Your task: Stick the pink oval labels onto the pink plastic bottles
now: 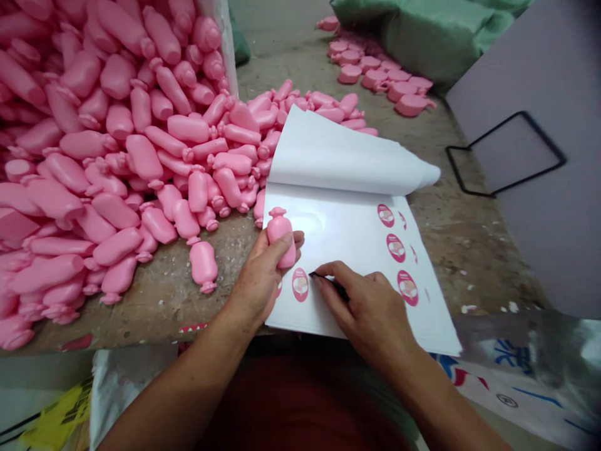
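Note:
My left hand (pixel 256 272) is closed around a small pink plastic bottle (pixel 282 233), held upright over the left side of a sticker sheet (pixel 333 225). My right hand (pixel 370 307) pinches a slim black pointed tool (pixel 339 288), perhaps tweezers, mostly hidden by the fingers. Its tip is just right of an oval pink-and-white sticker (pixel 300 285). Further oval stickers (pixel 395 248) run down the sheet's right side, with partial ones beside them. The upper sheets (pixel 347 150) of the stack are folded back.
A large heap of pink bottles (pixel 141 156) spills from a white-walled container (pixel 228 50) on the left. One bottle (pixel 203 265) lies apart near the table edge. Flat pink pieces (pixel 375 78) lie at the back by green fabric (pixel 422 37). A black wire frame (pixel 526 150) stands at right.

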`<state>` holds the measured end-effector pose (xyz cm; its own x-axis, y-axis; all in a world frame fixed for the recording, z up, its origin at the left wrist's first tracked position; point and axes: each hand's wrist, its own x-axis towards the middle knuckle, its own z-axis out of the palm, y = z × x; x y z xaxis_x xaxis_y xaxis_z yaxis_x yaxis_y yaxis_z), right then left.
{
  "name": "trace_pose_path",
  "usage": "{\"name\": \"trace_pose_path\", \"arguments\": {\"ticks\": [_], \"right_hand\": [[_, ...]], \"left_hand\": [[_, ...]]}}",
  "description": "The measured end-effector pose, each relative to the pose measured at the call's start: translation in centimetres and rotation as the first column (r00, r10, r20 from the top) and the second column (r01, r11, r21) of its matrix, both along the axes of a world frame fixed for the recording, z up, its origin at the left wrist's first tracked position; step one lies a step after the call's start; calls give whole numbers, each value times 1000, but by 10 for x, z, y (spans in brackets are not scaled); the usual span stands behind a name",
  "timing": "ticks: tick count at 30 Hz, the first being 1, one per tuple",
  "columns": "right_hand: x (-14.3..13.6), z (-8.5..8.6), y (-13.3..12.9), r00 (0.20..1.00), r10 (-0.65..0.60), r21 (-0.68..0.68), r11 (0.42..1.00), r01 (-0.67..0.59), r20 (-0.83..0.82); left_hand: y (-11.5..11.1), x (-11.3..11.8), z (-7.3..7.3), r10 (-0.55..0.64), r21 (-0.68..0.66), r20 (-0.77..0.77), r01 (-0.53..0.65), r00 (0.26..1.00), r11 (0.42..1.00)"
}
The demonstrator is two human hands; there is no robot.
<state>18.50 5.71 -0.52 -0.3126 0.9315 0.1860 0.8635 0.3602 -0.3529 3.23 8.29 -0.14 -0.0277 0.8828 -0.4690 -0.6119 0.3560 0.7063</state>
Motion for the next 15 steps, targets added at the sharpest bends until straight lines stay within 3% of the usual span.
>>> {"name": "trace_pose_path", "arguments": {"ticks": [15], "right_hand": [[-1, -3, -1, 999, 23, 106, 994, -28, 45]], "left_hand": [[1, 0, 0, 4, -10, 18, -4, 1000, 1000]]}}
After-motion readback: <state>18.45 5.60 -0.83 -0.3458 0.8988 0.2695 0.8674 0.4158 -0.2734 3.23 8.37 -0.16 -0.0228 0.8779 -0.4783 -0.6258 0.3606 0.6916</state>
